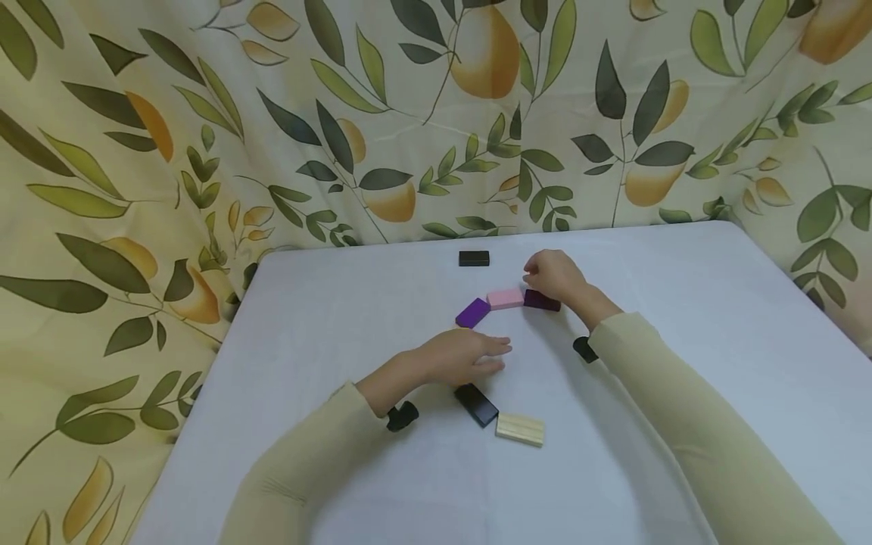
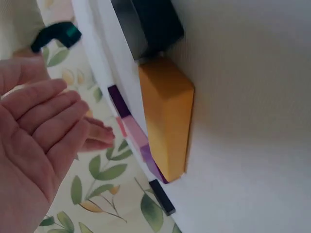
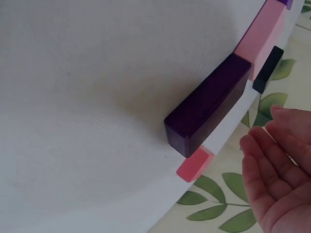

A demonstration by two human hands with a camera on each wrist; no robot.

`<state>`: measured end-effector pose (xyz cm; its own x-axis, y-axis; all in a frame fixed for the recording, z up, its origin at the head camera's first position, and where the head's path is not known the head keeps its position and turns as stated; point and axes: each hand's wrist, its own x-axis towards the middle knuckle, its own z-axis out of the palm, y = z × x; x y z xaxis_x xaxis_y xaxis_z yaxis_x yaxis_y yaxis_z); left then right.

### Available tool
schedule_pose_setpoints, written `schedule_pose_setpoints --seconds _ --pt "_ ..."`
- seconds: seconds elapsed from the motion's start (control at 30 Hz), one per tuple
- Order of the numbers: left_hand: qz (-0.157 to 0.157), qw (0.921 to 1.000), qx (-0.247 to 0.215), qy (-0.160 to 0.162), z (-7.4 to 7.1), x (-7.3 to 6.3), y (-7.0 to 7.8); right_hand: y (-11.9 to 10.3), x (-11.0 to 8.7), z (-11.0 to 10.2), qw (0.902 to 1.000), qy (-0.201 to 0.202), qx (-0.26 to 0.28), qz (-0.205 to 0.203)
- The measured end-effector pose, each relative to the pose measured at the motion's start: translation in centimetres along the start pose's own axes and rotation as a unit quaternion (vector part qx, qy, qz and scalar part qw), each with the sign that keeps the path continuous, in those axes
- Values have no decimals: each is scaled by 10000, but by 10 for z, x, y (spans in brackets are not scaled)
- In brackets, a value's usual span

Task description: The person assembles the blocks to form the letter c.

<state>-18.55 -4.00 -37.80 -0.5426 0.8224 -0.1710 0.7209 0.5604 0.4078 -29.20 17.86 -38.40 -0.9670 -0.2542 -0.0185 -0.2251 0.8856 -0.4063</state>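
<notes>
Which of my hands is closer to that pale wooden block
Left. Your left hand is beyond the pale wooden block, toward its left; your right hand is much farther beyond, by the dark purple block.

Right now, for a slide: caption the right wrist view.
Right hand, empty, near a dark purple block that touches a light pink block on a white table.

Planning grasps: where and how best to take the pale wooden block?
Probably pinch the pale wooden block across its two long sides, toward its right end, coming from above right. It appears to lie flat, long sides and right end clear; its left end meets or nearly meets the neighbouring black block, leaving little finger room.
</notes>
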Motion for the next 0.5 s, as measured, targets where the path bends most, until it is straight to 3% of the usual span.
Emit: schedule_pose_setpoints --seconds 0.13,0.3,0.5 --pt "321 9991 -147 -251 11 -13 12 -1 12 2 9999 -124 -41 -59" --pt "775 9961 302 -298 18 -17 24 -4 27 3 9996 -53 -48 -271" --pt "782 9932 778 -363 28 -16 29 -8 40 14 9987 -93 -101 -483"
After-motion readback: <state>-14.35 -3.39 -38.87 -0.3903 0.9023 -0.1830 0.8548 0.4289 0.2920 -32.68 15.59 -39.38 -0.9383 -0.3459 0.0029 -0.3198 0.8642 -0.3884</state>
